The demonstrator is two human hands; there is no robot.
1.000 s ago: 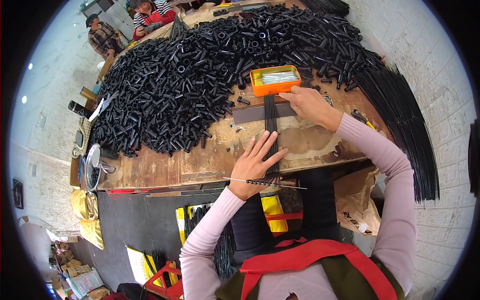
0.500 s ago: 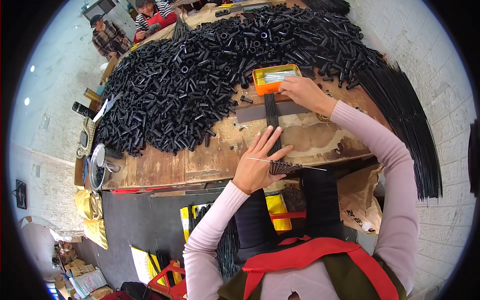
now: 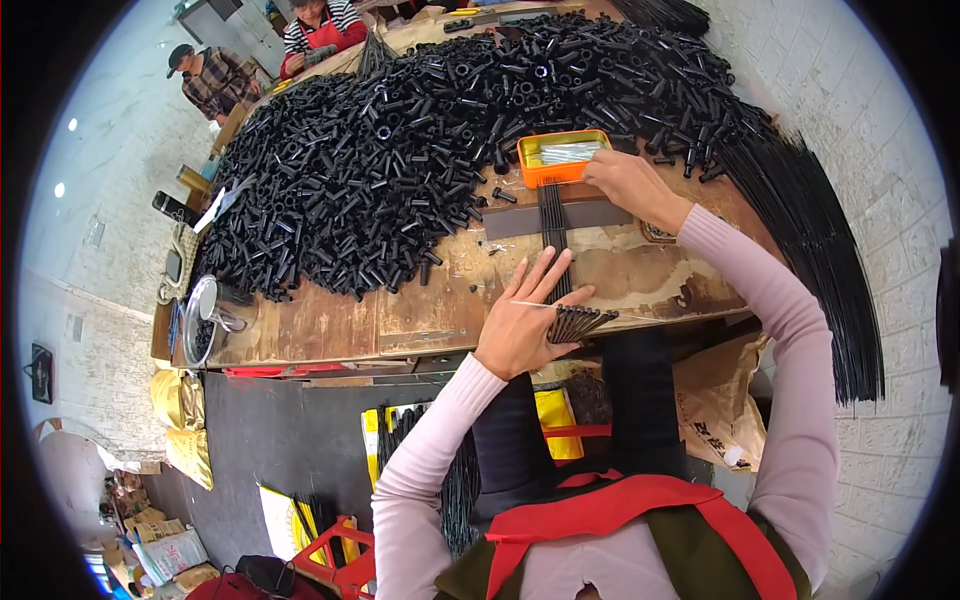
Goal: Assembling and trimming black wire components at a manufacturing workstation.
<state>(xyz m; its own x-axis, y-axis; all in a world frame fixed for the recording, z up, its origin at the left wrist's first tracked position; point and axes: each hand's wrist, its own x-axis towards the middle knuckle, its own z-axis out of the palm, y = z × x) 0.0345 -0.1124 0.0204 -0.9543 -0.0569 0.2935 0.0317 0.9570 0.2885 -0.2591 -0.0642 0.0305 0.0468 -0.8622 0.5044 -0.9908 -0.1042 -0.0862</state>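
Observation:
A bundle of thin black rods (image 3: 553, 225) runs from the front of an orange tray (image 3: 552, 180) toward me. My left hand (image 3: 520, 325) lies over its near part, index and middle fingers stretched along it and thumb across the rods. The near rod ends (image 3: 585, 322) fan out beside the palm, past the table edge. A thin pale wire (image 3: 532, 304) crosses the back of this hand toward the fan. My right hand (image 3: 635, 187) is at the tray's right corner with fingertips closed together; what they hold, if anything, is hidden. Silvery pins (image 3: 570, 152) lie in the tray.
A large heap of black tubular parts (image 3: 370, 170) covers the far table. Long black rods (image 3: 810, 260) hang over the right side. A dark flat strip (image 3: 600, 213) lies beneath the bundle. A metal dish (image 3: 200, 330) stands at left. Two people are beyond the heap.
My right hand stays by the tray, its fingers shifted slightly. The wire's end no longer shows sticking out right of the fanned rod ends. The whole view has shifted a little.

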